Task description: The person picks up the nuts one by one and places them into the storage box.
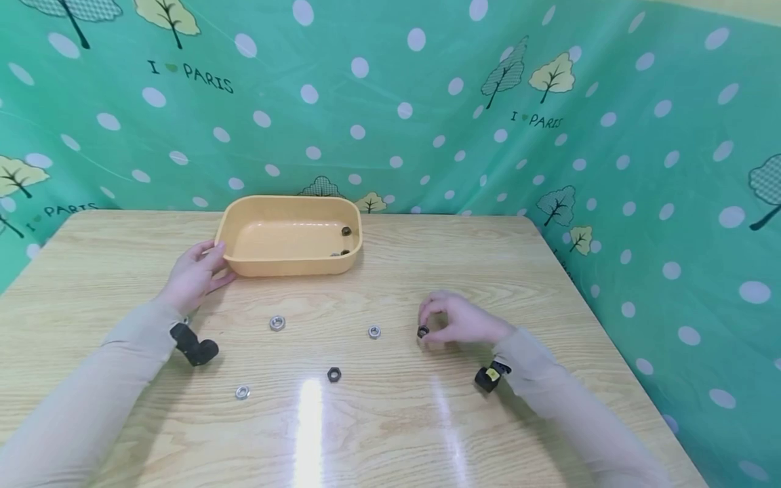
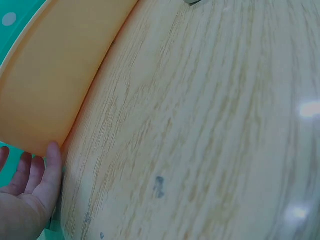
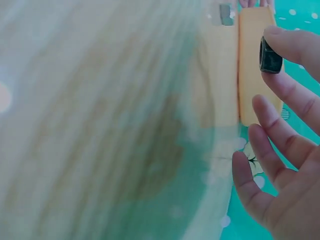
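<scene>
Between the thumb and index finger of my right hand (image 1: 460,322) is a black hex nut (image 3: 271,59); the other fingers are spread loosely in the right wrist view. My left hand (image 1: 190,276) rests against the left end of a yellow-orange plastic bin (image 1: 287,268), its fingers fairly straight at the rim and corner. Inside the bin's right end lie a dark nut (image 1: 346,231) and, partly behind the front rim, another dark nut (image 1: 345,253) beside a silver one (image 1: 335,255).
On the wooden table (image 1: 390,420) lie silver nuts (image 1: 277,323), one left of my right hand (image 1: 375,332) and one nearer the front (image 1: 242,392). A black nut (image 1: 333,374) lies mid-table. A green dotted curtain (image 1: 415,135) hangs behind and to the right.
</scene>
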Available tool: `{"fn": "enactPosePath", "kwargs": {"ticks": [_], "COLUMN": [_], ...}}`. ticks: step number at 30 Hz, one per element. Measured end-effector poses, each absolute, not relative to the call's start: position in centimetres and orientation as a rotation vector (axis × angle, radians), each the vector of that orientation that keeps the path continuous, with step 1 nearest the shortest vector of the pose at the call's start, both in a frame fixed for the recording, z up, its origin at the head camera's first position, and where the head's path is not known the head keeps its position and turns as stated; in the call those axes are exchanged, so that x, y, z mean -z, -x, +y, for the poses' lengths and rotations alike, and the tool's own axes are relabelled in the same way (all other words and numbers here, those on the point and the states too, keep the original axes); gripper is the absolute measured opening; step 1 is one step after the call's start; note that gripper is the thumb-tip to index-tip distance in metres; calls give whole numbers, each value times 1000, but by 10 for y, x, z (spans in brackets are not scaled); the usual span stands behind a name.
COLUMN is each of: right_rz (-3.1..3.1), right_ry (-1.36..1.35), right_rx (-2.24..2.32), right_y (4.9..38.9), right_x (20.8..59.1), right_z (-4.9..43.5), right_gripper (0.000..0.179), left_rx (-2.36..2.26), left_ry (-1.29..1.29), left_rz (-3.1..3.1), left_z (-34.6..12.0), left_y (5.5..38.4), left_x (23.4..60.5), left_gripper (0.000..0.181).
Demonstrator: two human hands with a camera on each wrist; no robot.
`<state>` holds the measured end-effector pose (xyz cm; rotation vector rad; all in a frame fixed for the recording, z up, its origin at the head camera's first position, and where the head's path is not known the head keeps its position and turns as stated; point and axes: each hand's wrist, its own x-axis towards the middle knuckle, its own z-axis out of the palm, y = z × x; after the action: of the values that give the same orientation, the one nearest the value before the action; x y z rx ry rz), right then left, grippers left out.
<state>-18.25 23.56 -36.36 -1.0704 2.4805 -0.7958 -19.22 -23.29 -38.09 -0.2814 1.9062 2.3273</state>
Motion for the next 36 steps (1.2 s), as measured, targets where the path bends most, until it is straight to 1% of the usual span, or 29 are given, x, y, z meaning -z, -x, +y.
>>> {"fn": "enactPosePath", "kwargs": {"ticks": [6,7,13,14,22,36], "right_rz": [2522,2524,2530,2529,2547,2553], "right_ry": [1088,1083,1101,1097,1022,989], "right_rx": [826,829,866,876,932,987], "right_y": [186,187,193,194,200,222], "right_x": [356,354,352,352,347,339], "right_z": [228,226,219,218,207,169], "right_gripper": [13,14,14,14,16,19], "left_rx": [-2326,-2334,-2366,-2361,-2322,-2317], "left_ry": [279,270,252,260,272,283], "left_rz": [1906,1899,1866,1869,1923,1915], "left_z": [-234,-241,-241,-234,-235,-233], "left_y": [194,200,199,193,193,193], "left_x": [383,393,392,382,382,381], "left_gripper": [83,80,71,73,80,76]}}
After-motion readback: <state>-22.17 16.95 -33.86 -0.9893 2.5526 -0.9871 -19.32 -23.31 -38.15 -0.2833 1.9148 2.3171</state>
